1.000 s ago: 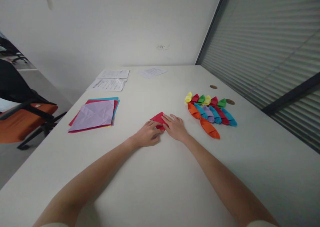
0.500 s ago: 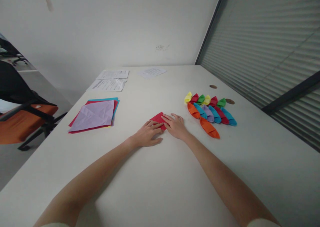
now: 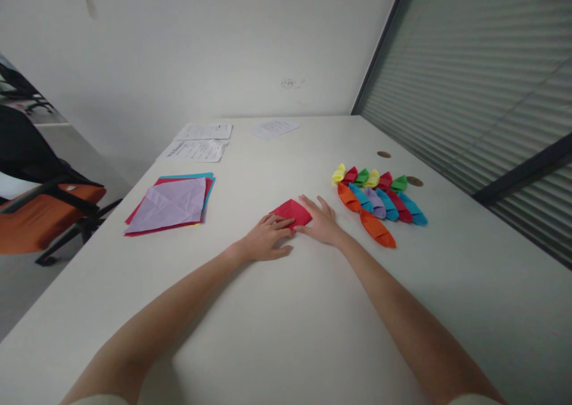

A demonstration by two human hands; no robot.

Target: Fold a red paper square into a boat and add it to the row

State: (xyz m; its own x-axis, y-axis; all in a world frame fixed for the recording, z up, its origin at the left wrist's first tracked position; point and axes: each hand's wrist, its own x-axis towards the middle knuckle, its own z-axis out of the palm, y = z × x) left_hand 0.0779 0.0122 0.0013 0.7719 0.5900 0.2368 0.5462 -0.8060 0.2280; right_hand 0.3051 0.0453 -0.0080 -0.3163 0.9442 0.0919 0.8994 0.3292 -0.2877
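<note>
A folded piece of red paper point(image 3: 292, 209) lies on the white table in front of me. My left hand point(image 3: 267, 238) rests on its left and lower part with the fingers stretched out flat, covering some of it. At the paper's right edge is my right hand point(image 3: 322, 221), its thumb near the lower side and its fingers spread toward the upper side. Creases show on the red surface between my hands.
Left of me lies a stack of coloured paper sheets, a creased purple sheet point(image 3: 172, 202) on top. Several folded paper pieces, including an orange one point(image 3: 378, 229), are grouped on the right. Printed sheets point(image 3: 196, 150) lie farther back. An orange-seated chair point(image 3: 49, 214) stands beyond the left edge.
My right hand has slid right from the paper's middle to its right edge, and its fingers have spread, uncovering more red paper. My left hand has stayed in place.
</note>
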